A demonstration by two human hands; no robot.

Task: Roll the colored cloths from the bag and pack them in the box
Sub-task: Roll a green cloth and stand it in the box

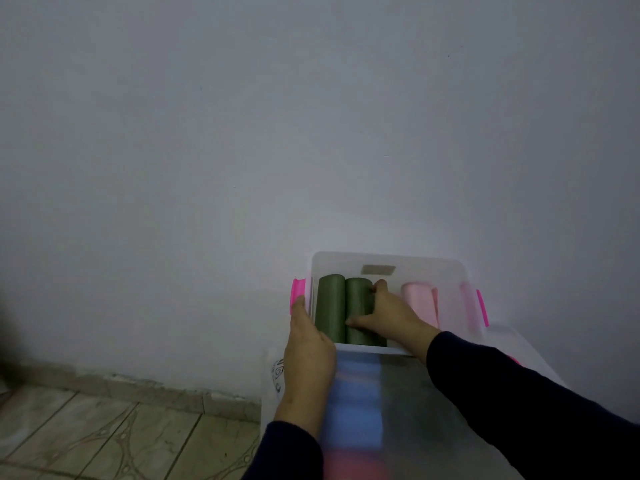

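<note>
A clear plastic box (391, 259) with pink latches stands against the wall. Two dark green rolled cloths lie side by side at its left; the left roll (329, 306) lies free. My right hand (388, 315) reaches into the box and grips the second green roll (358, 296). A pink rolled cloth (417, 301) lies at the right side of the box. My left hand (308, 344) rests flat against the box's left outer wall, fingertips near the left pink latch (298, 292). Blurred blue and pink cloths (353, 403) show through the box's near wall.
A plain grey-white wall fills the background. A tiled floor (104, 431) with a skirting strip lies at lower left. A translucent bag with a printed mark (275, 375) hangs left of the box. The box lid (519, 348) lies to the right.
</note>
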